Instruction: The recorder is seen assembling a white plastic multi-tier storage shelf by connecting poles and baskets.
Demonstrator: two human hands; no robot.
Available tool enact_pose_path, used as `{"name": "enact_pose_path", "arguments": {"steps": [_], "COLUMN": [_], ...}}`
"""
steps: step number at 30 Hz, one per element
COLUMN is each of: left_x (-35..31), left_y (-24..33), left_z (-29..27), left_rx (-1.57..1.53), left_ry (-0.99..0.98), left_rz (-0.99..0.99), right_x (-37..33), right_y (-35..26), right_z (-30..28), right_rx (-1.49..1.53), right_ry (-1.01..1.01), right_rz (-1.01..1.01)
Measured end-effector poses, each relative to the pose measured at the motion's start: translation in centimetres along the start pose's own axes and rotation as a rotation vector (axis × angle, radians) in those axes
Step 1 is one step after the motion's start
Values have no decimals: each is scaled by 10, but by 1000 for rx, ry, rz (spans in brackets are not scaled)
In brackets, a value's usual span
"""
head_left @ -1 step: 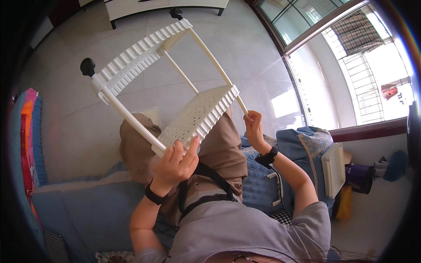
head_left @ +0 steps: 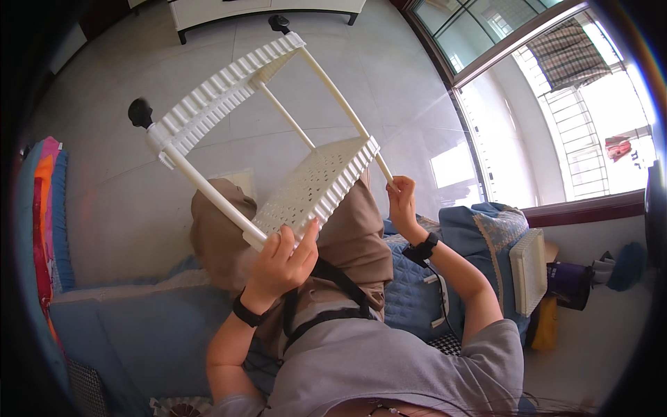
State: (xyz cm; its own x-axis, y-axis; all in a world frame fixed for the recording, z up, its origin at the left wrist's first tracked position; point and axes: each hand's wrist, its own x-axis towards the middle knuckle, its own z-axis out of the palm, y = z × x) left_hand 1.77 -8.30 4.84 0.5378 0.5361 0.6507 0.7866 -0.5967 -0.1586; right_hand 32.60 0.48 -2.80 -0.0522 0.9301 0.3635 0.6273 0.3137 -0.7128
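I hold a white plastic shelf rack (head_left: 316,184) tilted in the air above my lap. It has two slotted shelves joined by white poles. Black caster wheels (head_left: 140,111) sit on its far pole ends. My left hand (head_left: 278,263) grips the near end of the left pole, by the edge of the closer shelf. My right hand (head_left: 401,198) is closed around the near end of the right pole. Both wrists wear black bands. The farther shelf (head_left: 226,87) points away toward the floor.
I sit on a blue sofa (head_left: 139,333) with a blue cushion (head_left: 479,229) at my right. A loose white shelf panel (head_left: 529,271) leans beside it, near a purple object (head_left: 570,281). A colourful cloth (head_left: 45,208) lies at left. Grey tiled floor (head_left: 104,181) and a white cabinet (head_left: 264,10) lie beyond.
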Motion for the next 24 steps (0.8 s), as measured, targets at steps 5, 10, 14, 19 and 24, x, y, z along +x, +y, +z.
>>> {"name": "enact_pose_path", "arguments": {"steps": [5, 10, 14, 19, 24], "left_x": [0, 21, 25, 11, -9], "left_y": [14, 37, 47, 45, 36], "left_z": [-8, -2, 3, 5, -8], "left_rx": [-64, -12, -1, 62, 22], "left_ry": [-26, -246, -457, -362, -282], "left_rz": [-91, -150, -221, -159, -119], "right_x": [-6, 18, 60, 91, 84], "right_y": [4, 5, -4, 16, 31], "right_z": [-2, 9, 8, -18, -26], "right_rx": [3, 220, 376, 976, 1246], "right_ry": [-86, -156, -225, -757, -1033], "right_rz": [136, 134, 112, 508, 612]}}
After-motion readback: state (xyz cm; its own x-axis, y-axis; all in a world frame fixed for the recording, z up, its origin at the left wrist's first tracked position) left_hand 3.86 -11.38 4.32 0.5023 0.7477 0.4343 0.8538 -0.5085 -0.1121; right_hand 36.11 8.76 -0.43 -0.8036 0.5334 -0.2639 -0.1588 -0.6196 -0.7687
